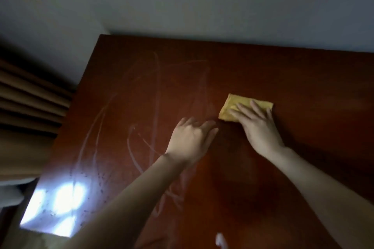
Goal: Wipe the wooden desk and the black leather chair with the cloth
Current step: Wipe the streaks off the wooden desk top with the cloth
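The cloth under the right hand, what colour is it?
Yellow. The folded cloth shows plainly in the head view, on the desk.

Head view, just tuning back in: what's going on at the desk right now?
A person is wiping the wooden desk. Their right hand presses flat on a folded yellow cloth toward the desk's far side. The left hand, fingers straight, is just left of the cloth, low over the bare wood; contact is unclear. Pale smear streaks show across the desk's left part. The black leather chair is not in view.
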The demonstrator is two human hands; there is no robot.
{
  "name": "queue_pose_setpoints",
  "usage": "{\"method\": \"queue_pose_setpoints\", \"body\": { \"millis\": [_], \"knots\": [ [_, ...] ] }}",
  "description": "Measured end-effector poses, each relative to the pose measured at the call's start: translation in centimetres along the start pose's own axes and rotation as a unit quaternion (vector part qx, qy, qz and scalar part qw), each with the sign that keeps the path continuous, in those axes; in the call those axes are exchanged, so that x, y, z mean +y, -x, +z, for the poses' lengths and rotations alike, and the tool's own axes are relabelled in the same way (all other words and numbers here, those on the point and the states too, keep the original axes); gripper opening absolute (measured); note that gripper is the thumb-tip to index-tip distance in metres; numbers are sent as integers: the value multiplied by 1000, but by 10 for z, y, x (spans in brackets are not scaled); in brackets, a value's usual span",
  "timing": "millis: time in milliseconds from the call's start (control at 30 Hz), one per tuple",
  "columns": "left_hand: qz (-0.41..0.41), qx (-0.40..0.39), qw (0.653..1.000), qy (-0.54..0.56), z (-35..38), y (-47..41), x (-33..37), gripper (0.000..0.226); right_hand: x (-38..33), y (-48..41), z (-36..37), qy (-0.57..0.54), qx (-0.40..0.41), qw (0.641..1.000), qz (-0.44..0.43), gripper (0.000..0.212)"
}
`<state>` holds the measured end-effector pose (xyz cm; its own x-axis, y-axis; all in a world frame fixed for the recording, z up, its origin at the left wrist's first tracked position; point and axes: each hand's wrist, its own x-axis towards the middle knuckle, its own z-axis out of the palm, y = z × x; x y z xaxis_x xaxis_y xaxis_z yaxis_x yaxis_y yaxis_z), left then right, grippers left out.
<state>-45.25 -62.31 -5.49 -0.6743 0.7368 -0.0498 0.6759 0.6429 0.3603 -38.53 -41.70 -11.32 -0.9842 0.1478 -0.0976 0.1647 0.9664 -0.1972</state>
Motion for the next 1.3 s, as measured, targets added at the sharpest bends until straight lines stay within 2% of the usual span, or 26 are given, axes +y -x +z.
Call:
{"method": "queue_pose_setpoints", "body": {
  "millis": [200,300,433,500,567,633,800,900,1033,1133,1300],
  "knots": [
    [-38,-114,991,-64,-8,-3,-60,58,-31,-82,-3,-96,9,975,202,46],
    [-69,-180,977,-95,-10,-5,-78,60,-48,-87,-2,-78,14,971,227,47],
    [-96,-201,967,-120,-10,-11,-88,58,-61,-51,5,-10,4,995,103,53],
    [-109,-203,965,-122,-7,-13,-86,59,-64,-28,9,12,-15,999,46,58],
    [-129,-204,963,-121,-2,-13,-80,60,-68,-2,10,26,0,999,-19,62],
    [-148,-200,961,-120,1,-12,-72,60,-67,24,12,42,16,995,-86,66],
    [-220,-179,954,-101,0,0,-50,60,-25,80,8,90,-36,965,-246,85],
    [-255,-156,951,-83,-2,16,-33,60,17,97,-5,110,-61,951,-282,94],
    [-273,-150,947,-75,0,37,-22,61,52,89,-16,75,-70,972,-211,97],
    [-266,-159,948,-67,1,44,-24,61,54,66,-18,56,-117,983,-128,83],
    [-209,-176,960,-61,-4,28,-50,61,13,2,-14,-1,-46,996,78,67]
  ]
}}
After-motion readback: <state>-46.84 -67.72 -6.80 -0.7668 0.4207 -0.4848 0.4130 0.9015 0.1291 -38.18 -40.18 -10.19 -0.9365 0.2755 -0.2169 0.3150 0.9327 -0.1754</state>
